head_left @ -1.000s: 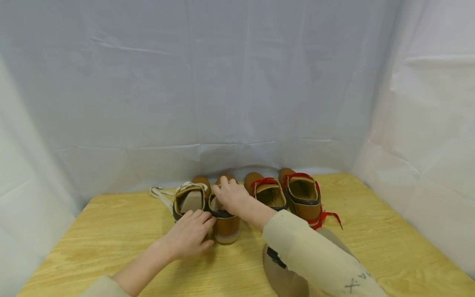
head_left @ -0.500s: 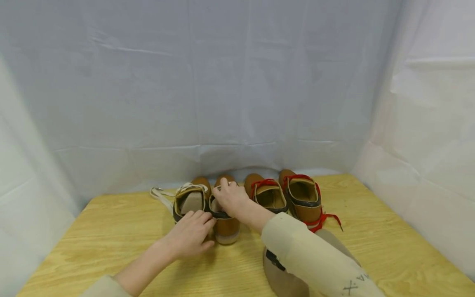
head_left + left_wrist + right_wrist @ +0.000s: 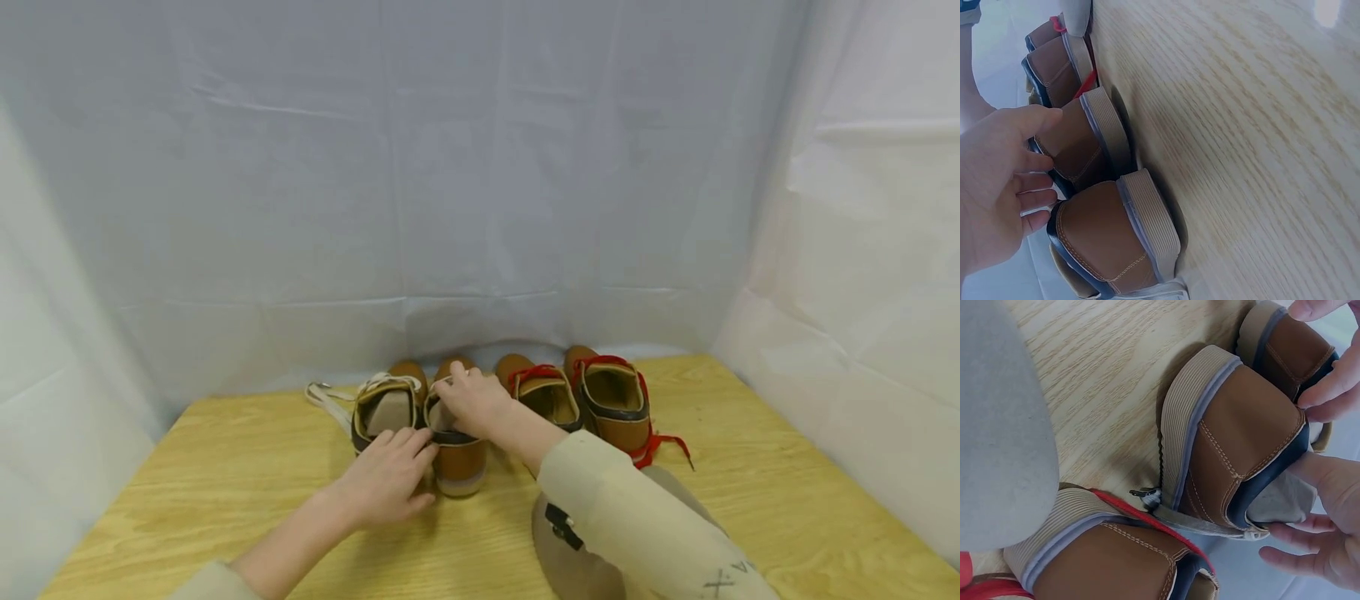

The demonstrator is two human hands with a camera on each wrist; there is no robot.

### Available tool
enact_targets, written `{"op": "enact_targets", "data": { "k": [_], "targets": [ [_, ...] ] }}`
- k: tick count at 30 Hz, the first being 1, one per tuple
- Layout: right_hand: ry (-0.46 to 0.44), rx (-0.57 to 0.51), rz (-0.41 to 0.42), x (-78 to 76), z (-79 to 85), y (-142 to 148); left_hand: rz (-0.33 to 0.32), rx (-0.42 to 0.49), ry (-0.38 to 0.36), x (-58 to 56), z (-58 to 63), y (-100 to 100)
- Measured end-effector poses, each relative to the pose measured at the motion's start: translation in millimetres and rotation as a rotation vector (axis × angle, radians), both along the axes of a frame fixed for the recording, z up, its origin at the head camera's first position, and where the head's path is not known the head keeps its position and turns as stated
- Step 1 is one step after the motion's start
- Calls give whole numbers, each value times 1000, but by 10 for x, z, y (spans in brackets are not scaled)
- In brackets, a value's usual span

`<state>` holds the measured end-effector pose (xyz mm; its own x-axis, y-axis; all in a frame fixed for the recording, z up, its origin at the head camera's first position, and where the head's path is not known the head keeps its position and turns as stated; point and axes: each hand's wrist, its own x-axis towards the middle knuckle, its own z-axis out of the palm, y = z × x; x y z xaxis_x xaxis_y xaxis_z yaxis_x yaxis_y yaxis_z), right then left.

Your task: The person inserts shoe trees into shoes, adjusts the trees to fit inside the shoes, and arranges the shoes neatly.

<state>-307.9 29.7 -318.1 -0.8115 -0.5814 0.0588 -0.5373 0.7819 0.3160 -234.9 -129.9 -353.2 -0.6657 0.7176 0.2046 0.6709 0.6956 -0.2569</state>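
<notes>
Two brown shoes stand side by side at the left of the row: the outer one (image 3: 1104, 231) has white laces, the inner one (image 3: 459, 462) has its heel towards me. My left hand (image 3: 390, 477) lies at their heels, fingers relaxed, the tips right at the dark collars. My right hand (image 3: 474, 404) reaches over the inner shoe. In the right wrist view its thumb and fingers hold a grey insert (image 3: 1280, 499) at the shoe's opening, the thumb at the heel side and the fingers towards the laces. A similar grey piece (image 3: 390, 412) lies inside the outer shoe.
Two more brown shoes with red laces (image 3: 660, 450) stand to the right. A rounded grey-brown item with a black buckle (image 3: 562, 527) lies partly under my right sleeve. A white sheet (image 3: 480, 208) hangs behind the wooden table (image 3: 225, 475).
Both hands keep nearly the same place at the left pair. The whole scene has shifted slightly down in view; the shoes stay where they were on the table.
</notes>
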Motion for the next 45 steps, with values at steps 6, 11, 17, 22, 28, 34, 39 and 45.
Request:
{"op": "enact_targets", "data": {
  "k": [6,11,17,22,28,34,39,45],
  "targets": [
    [0,-26,5,-10,18,38,-12,19,37,-13,-21,2],
    [17,-63,12,5,-3,37,-26,54,51,-23,-41,-1],
    [44,-135,-35,26,-32,2,-36,68,66,-35,-54,1],
    [-4,-197,-111,49,-28,-52,-43,65,68,-44,-54,9],
    [-29,-216,-177,76,4,-118,-27,64,56,-69,-49,11],
    [-31,-204,-206,86,-41,-147,-32,69,36,-69,-70,14],
    [-14,-222,-212,90,-93,-156,-39,78,43,-68,-101,10],
    [23,-198,-203,94,-106,-163,-43,67,62,-69,-92,13]
  ]
}}
